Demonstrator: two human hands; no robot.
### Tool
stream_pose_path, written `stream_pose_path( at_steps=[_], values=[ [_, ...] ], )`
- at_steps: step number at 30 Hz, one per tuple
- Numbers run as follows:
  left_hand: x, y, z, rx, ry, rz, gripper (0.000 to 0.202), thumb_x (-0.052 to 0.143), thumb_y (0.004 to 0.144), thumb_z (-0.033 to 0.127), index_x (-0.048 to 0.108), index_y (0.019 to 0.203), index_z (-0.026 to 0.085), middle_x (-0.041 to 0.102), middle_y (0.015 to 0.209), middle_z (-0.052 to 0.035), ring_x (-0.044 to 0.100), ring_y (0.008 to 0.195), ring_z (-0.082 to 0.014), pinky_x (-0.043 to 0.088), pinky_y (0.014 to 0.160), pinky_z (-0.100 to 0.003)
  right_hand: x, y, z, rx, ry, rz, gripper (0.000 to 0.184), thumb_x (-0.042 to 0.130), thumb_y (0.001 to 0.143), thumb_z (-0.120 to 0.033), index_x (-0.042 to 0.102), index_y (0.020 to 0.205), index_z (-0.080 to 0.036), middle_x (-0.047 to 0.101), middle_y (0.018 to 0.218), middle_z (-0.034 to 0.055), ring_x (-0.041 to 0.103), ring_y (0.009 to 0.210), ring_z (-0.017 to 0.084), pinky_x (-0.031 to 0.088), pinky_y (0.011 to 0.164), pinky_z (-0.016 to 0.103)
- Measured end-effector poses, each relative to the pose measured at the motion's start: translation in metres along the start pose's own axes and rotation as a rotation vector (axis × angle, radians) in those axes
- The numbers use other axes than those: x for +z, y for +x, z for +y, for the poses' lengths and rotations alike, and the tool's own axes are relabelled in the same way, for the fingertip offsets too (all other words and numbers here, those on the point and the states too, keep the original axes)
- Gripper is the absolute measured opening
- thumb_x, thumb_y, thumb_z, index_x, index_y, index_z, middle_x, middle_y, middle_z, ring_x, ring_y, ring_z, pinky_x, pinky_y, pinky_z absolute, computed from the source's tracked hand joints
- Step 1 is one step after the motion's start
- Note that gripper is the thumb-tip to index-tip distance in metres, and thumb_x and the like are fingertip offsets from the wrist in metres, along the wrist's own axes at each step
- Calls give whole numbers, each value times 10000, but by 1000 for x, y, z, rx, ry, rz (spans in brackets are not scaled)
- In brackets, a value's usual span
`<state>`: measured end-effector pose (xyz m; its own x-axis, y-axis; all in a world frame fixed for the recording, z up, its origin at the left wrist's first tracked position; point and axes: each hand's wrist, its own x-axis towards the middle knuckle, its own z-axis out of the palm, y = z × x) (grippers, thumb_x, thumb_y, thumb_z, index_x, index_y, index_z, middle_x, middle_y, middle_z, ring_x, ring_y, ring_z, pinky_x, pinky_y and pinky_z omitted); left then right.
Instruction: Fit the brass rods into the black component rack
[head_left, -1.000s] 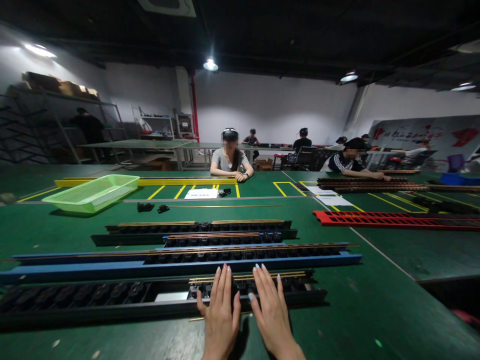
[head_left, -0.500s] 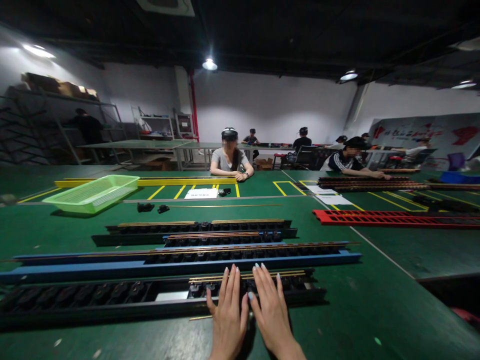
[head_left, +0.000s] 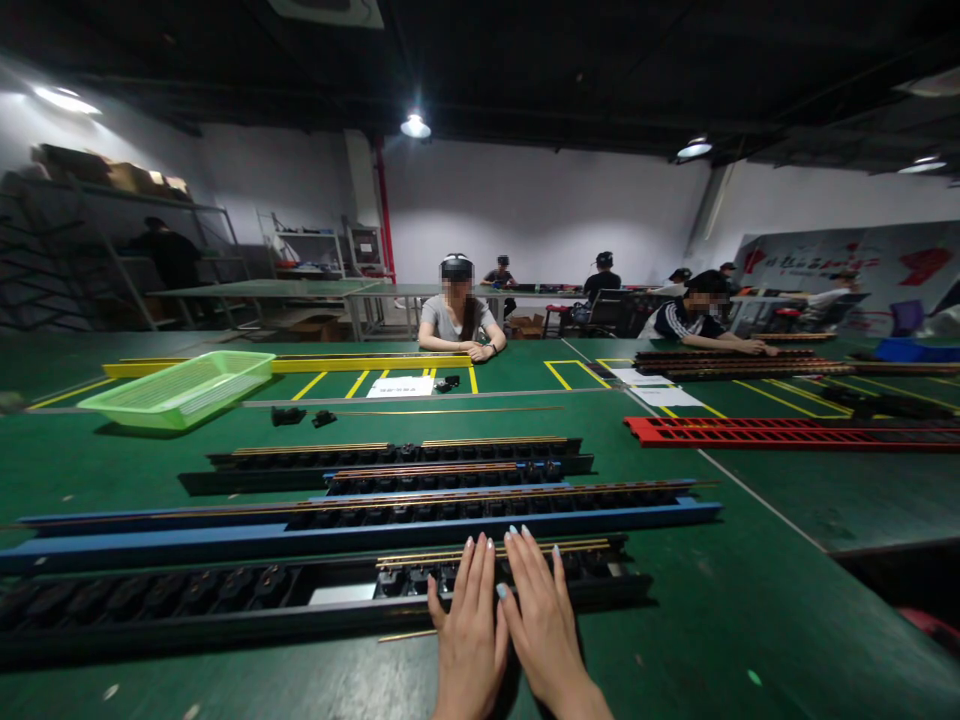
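Nearest me lies a long black channel with a row of black blocks in its left part. Thin brass rods run lengthwise over the blocks in its right part. My left hand lies flat across this channel, fingers stretched forward onto the rods. Right beside it, my right hand also rests there with straight fingers, thumb and little finger apart. Both palms face down, and they hide the blocks and rods beneath. A short brass rod lies on the table by my left wrist.
Beyond are a blue channel with rods and a black channel. A green basket stands back left, near small black parts. A red slotted rail lies at right. A co-worker sits opposite, arms on the table.
My left hand has slid slightly right, closer to my right hand. The right hand stays almost in place, and the view has shifted a little.
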<state>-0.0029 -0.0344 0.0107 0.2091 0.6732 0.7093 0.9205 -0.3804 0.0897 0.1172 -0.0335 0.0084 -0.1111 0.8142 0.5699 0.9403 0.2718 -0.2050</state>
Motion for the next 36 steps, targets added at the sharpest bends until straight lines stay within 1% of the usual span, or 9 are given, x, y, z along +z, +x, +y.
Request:
stream_pose_path(
  at_steps=[6,11,16,19,21,24,27,32,36],
  values=[
    [-1,6,6,78,-24,27,612,371,869,165,218,1460,212,505,1396,-49,313,1381,-149,-111,1148,-453,-2,0,6,-52,-3,-32,550,306,969,-282,146,1496,-276,370,1489,15,351,1367,209,300,1116,478],
    [6,5,14,45,-7,59,600,374,865,166,249,1450,212,502,1399,-42,285,1391,-143,-82,1158,-442,-5,0,6,-57,15,-56,550,273,968,-266,117,1496,-282,362,1493,15,346,1369,212,330,1101,478],
    [7,3,15,30,-19,63,599,374,869,169,247,1452,211,509,1393,-44,299,1385,-145,-71,1161,-444,-2,-1,1,-7,10,-9,540,254,960,-244,164,1492,-281,382,1483,12,348,1369,217,327,1098,495],
    [6,4,15,36,-25,65,596,366,872,166,248,1454,208,513,1389,-54,319,1375,-147,-72,1159,-446,-2,-1,4,-53,-7,-30,562,275,958,-240,124,1498,-270,359,1495,11,346,1370,214,325,1098,485],
    [5,4,15,38,-21,64,593,364,874,167,253,1455,206,512,1389,-57,326,1371,-149,-75,1157,-446,-3,-1,7,-83,-23,-41,579,297,957,-249,105,1503,-260,344,1502,19,347,1369,217,317,1100,479],
    [3,5,15,30,-20,50,594,370,875,171,254,1457,203,504,1396,-61,354,1354,-151,-79,1154,-443,-5,-2,13,-33,-57,-3,592,319,959,-275,97,1507,-241,340,1503,41,334,1376,229,269,1116,495],
    [2,6,15,27,-26,34,602,375,877,177,237,1463,198,501,1399,-64,380,1337,-153,-82,1153,-437,-8,-3,18,-20,-73,5,586,342,964,-306,128,1505,-239,361,1493,44,331,1378,228,225,1131,499],
    [1,4,14,32,-11,-13,609,379,883,187,217,1470,203,495,1404,-69,368,1349,-162,-92,1150,-428,-6,-4,20,-21,-72,2,543,346,966,-314,223,1489,-232,401,1473,45,345,1370,220,217,1135,487],
    [2,3,13,30,1,-50,606,387,888,190,214,1469,201,468,1427,-64,343,1364,-159,-91,1152,-438,-5,-4,21,-23,-62,2,544,349,963,-307,228,1487,-229,398,1474,46,340,1373,220,203,1135,491]
  ],
)
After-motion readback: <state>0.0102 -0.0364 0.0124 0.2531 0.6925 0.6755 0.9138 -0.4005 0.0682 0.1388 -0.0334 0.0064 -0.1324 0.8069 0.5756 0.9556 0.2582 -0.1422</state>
